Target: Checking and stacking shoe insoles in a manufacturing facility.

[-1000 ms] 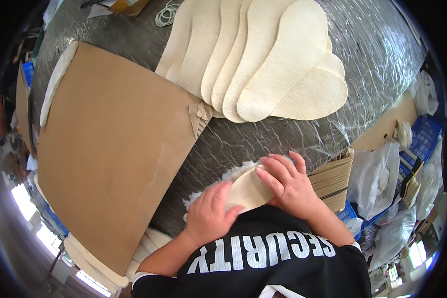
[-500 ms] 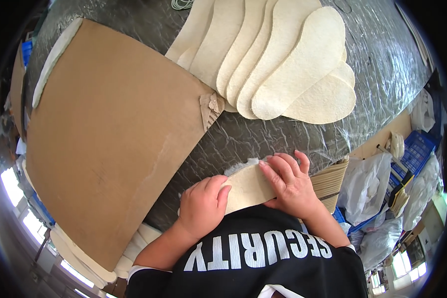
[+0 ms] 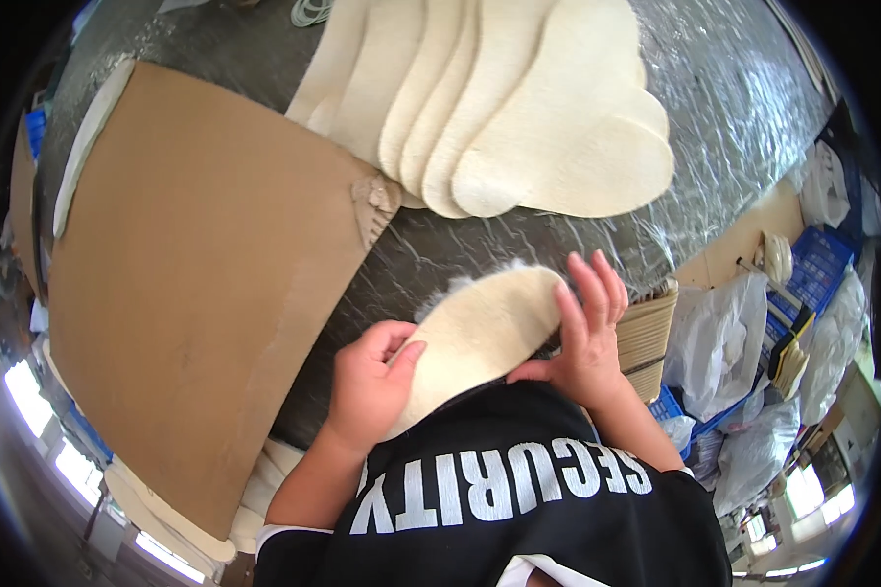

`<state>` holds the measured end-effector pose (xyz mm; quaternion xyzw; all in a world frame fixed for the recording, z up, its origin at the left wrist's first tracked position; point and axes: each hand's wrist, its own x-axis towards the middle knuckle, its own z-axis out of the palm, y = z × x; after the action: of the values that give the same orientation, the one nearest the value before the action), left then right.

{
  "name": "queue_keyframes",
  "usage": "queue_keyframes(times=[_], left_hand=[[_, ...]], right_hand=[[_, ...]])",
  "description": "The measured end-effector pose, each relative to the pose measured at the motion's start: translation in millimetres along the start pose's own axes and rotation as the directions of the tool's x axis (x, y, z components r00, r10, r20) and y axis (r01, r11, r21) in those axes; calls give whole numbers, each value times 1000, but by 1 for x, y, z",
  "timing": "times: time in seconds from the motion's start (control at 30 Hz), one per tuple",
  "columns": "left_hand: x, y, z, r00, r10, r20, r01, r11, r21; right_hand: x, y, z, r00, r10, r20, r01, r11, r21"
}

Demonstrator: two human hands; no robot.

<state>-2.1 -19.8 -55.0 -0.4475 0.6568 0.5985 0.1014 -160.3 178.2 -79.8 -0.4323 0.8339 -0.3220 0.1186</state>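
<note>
A cream insole with white fluff along its far edge is held tilted just in front of my body. My left hand is closed on its left end, thumb on the upper face and fingers curled behind. At the other end is my right hand, open, with fingers stretched upward and apart. Its index finger touches the insole's right rim, and the thumb points to the lower edge. Beyond both hands, a fan of overlapping cream insoles lies on the plastic-covered table.
A large brown cardboard sheet covers the table's left side, its corner torn. A white strip lies along its far left edge. Stacked tan pieces, plastic bags and a blue crate stand to the right.
The insole has risen away from my body and shows more of its face. My right hand's fingers have lifted off its face and spread; the left keeps its grip.
</note>
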Motion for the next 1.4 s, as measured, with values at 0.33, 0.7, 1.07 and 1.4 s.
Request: queue_keyframes(times=[0.33, 0.7, 1.07, 1.4], left_hand=[[7, 1, 1, 997, -74, -21, 69, 981, -181], [4, 6, -2, 997, -50, -57, 37, 978, -207], [-4, 10, 7, 997, 53, -56, -54, 998, -29], [-1, 8, 14, 987, 149, -55, -141, 981, 130]], right_hand=[[-50, -34, 25, 817, 499, 289, -555, 548, 626], [-45, -36, 41, 775, 540, 328, -575, 389, 720], [-47, -39, 43, 830, 521, 201, -489, 504, 713], [-48, -39, 42, 832, 516, 202, -489, 512, 706]])
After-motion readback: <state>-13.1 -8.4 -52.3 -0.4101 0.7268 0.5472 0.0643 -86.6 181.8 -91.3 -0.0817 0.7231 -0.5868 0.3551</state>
